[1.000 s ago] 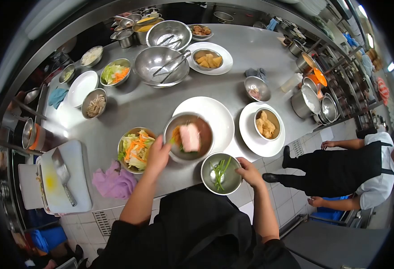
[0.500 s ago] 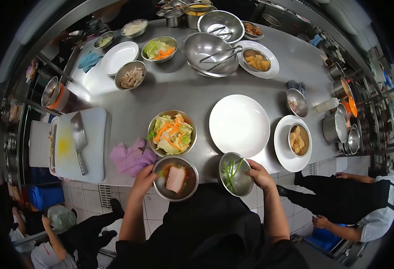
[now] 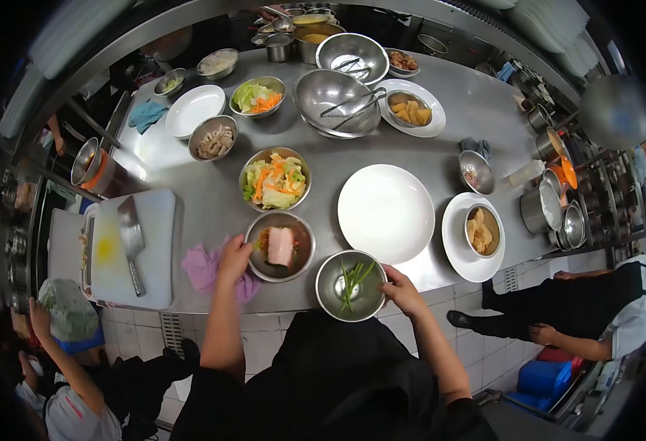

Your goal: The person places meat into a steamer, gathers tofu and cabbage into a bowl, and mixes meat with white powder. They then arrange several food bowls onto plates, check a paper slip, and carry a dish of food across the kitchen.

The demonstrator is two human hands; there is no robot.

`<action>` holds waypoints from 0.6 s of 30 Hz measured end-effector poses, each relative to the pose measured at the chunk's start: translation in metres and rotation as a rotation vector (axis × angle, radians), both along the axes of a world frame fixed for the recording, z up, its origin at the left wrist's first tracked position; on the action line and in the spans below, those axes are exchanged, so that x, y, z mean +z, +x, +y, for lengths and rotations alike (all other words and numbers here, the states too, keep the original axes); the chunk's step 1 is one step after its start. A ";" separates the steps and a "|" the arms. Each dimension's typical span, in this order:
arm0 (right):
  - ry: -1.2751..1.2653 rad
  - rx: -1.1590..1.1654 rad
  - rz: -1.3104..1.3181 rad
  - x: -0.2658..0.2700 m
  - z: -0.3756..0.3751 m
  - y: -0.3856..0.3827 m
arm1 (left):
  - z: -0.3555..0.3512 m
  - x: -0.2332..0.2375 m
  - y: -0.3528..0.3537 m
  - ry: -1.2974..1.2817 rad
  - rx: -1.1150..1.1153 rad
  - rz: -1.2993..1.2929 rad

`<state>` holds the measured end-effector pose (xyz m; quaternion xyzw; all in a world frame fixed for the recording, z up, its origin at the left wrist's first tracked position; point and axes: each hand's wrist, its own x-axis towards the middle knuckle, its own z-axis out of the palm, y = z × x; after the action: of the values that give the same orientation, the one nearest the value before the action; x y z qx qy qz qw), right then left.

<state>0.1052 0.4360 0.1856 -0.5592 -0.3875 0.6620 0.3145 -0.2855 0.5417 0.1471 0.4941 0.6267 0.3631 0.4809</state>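
My left hand (image 3: 236, 259) grips the near-left rim of a steel bowl (image 3: 301, 264) at the front of the table. A pale slab of meat (image 3: 280, 246) lies in it over some chopped bits. In my right hand (image 3: 404, 291) is the right rim of a second steel bowl (image 3: 328, 298), at the table's front edge, with cut green stalks (image 3: 353, 283) inside. Just beyond the meat bowl stands a bowl of cabbage and carrot strips (image 3: 275, 180). A large white plate (image 3: 385, 213) lies beyond the right bowl. A purple cloth (image 3: 209, 268) is beside my left hand.
A cleaver (image 3: 131, 235) rests on a white cutting board (image 3: 157, 257) at left. Several ingredient bowls and tongs (image 3: 352, 103) in a big steel bowl (image 3: 312, 92) stand farther back. At right, a white plate (image 3: 451, 253) holds a small bowl. Co-workers (image 3: 580, 309) stand on both sides.
My left hand has moved the meat bowl forward over the table, and the cabbage bowl has shifted away from me. My right hand has brought the bowl of green stalks leftward.
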 end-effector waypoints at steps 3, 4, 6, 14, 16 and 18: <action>0.061 -0.023 0.030 0.002 0.003 -0.025 | -0.004 0.003 -0.029 0.001 -0.021 0.359; 0.029 -0.076 0.079 0.002 0.004 -0.032 | -0.005 0.008 -0.034 0.004 -0.020 0.362; -0.033 -0.123 0.153 0.002 0.007 -0.036 | -0.004 0.017 -0.041 0.065 0.038 0.556; -0.003 -0.218 0.016 -0.003 -0.006 -0.007 | 0.103 0.031 -0.007 0.240 0.095 0.408; 0.032 -0.260 -0.024 -0.002 -0.019 0.006 | 0.123 0.032 0.008 0.093 0.017 0.187; 0.029 -0.308 -0.012 -0.002 -0.035 0.022 | 0.142 0.038 0.017 0.008 -0.106 0.278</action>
<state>0.1277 0.4006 0.1839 -0.6115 -0.3087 0.5967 0.4180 -0.2683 0.6837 0.1850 0.5739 0.6588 0.2680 0.4060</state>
